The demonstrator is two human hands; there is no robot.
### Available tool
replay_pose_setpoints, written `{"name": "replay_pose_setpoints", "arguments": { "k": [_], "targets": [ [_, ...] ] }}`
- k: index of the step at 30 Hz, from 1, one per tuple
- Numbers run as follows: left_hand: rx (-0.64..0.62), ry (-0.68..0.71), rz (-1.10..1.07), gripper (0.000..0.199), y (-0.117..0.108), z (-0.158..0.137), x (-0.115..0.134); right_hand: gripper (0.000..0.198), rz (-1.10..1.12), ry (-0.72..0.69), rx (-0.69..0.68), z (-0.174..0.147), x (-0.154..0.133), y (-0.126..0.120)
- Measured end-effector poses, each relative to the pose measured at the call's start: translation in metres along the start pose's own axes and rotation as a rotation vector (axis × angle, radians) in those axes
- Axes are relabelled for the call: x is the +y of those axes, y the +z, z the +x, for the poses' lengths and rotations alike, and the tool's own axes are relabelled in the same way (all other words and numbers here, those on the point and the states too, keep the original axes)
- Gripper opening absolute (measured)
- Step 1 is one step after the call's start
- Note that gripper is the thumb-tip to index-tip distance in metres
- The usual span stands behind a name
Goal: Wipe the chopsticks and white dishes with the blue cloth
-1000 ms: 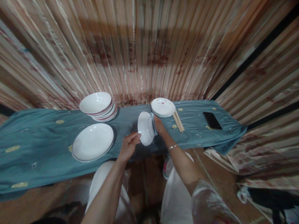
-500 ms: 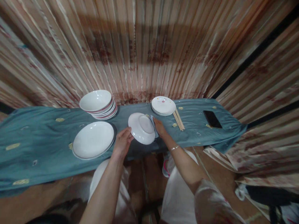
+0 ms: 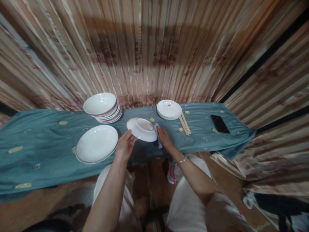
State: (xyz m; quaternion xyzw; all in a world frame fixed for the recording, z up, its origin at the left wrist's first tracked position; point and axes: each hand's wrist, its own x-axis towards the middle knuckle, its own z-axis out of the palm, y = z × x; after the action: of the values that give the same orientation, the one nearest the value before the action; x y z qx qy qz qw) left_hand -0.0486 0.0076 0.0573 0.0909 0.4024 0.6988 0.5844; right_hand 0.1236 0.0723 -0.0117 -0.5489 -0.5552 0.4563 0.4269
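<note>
A white plate (image 3: 143,129) is held tilted above the cloth, its underside with the foot ring facing me. My left hand (image 3: 126,143) grips its left rim, thumb on the underside. In my right hand (image 3: 164,138) is a pale blue-grey cloth (image 3: 158,136), closed in the fingers at the plate's right edge. Left of my left hand lies a short stack of larger white plates (image 3: 97,145). Beyond my right hand sits a stack of small plates (image 3: 169,109) with a floral print on top.
A stack of white bowls (image 3: 102,106) with red rims stands at the back left. Wooden chopsticks (image 3: 185,124) lie beside the small plates, and a black phone (image 3: 220,124) is farther right. A teal tablecloth (image 3: 48,145) covers the narrow table; a curtain (image 3: 145,48) hangs behind.
The plate has tipped to a flatter angle and shifted slightly left in my left hand. My right hand with the cloth has moved a little left and down.
</note>
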Motion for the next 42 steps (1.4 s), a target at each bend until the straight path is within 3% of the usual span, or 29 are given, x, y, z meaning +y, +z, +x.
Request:
{"name": "replay_pose_setpoints", "arguments": {
  "k": [7, 17, 21, 27, 38, 42],
  "targets": [
    [0.013, 0.014, 0.025, 0.005, -0.002, 0.005, -0.006, 0.055, -0.15, -0.114, 0.007, -0.016, 0.005, 0.005],
    [0.032, 0.003, 0.019, 0.009, 0.003, -0.002, -0.009, 0.059, -0.39, -0.47, -0.02, -0.049, -0.001, 0.013],
    [-0.001, 0.014, 0.062, 0.007, 0.004, -0.005, -0.01, 0.056, -0.519, -0.556, -0.061, -0.06, -0.008, 0.016],
    [-0.103, 0.058, 0.161, 0.019, 0.003, -0.006, -0.017, 0.055, -0.645, -0.735, -0.115, -0.062, -0.023, 0.019],
    [-0.114, 0.081, 0.278, 0.014, 0.0, -0.007, -0.022, 0.056, -0.614, -0.771, -0.106, -0.053, -0.037, 0.022],
    [-0.11, 0.084, 0.255, 0.02, 0.001, -0.009, -0.019, 0.055, -0.598, -0.761, -0.114, -0.053, -0.036, 0.022]
  ]
}}
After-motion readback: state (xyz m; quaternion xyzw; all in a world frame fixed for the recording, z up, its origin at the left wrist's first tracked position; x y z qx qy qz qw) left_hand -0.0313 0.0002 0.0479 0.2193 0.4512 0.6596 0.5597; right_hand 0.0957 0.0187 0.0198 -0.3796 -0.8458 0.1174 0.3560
